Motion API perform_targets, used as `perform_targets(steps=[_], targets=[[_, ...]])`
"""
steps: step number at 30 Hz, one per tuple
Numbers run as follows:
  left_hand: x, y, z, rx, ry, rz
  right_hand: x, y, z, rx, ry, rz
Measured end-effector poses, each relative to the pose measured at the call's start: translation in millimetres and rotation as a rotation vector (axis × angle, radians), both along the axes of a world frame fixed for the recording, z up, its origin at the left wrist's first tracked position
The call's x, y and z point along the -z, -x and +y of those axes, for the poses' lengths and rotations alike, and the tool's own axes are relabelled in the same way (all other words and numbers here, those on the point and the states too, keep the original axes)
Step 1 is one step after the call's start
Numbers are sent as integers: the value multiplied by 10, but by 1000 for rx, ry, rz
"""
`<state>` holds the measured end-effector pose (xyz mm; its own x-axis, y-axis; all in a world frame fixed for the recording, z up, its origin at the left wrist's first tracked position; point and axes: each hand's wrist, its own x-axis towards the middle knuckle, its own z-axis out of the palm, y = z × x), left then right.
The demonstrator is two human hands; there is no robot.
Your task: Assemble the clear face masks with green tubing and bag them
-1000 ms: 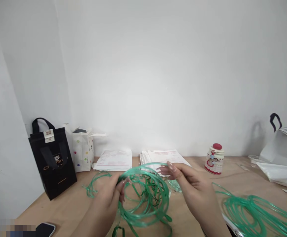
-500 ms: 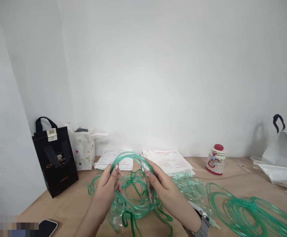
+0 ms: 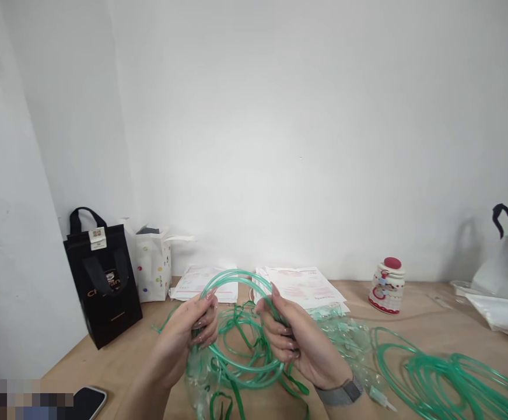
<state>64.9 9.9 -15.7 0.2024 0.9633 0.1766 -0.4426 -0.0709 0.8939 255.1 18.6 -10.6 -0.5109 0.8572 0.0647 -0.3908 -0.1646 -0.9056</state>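
Observation:
A coil of clear green plastic tubing point(image 3: 238, 274) is held up above the table between both hands. My left hand point(image 3: 195, 329) has its fingers curled round the coil's left side. Round the right side my right hand point(image 3: 286, 329) is closed as well, and a grey watch band circles that wrist. Below and behind the coil lies more green tubing point(image 3: 236, 338) with dark green straps point(image 3: 231, 396). A crumpled clear plastic piece point(image 3: 198, 379) hangs or lies under my left hand; which one I cannot tell.
At right sit loose green tubing coils point(image 3: 446, 373), with clear plastic pieces point(image 3: 347, 332) beside them. Printed papers point(image 3: 301, 286) lie near the wall. A white and red jar point(image 3: 387, 289), black bag point(image 3: 107, 291), white dotted bag point(image 3: 153, 265) and phone point(image 3: 88, 402) stand or lie around.
Both hands have turned, so the fingers now wrap round the coil's sides with the knuckles showing. The coil stays in about the same place. The view has shifted slightly left.

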Motion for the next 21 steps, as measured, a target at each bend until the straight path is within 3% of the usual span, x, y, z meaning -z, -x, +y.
perform_targets(steps=[4, 10, 13, 16, 21], targets=[[11, 6, -19, 119, 65, -76, 16, 18, -5, 88, 2, 48], [-43, 98, 13, 12, 148, -331, 203, 260, 87, 194, -138, 21], [-59, 161, 48, -26, 238, -497, 324, 384, 155, 100, -55, 103], [-43, 190, 98, -125, 263, -537, 458, 518, 194, 1, 110, 172], [46, 185, 196, -310, 237, -552, 655, 760, 170, 113, 214, 141]])
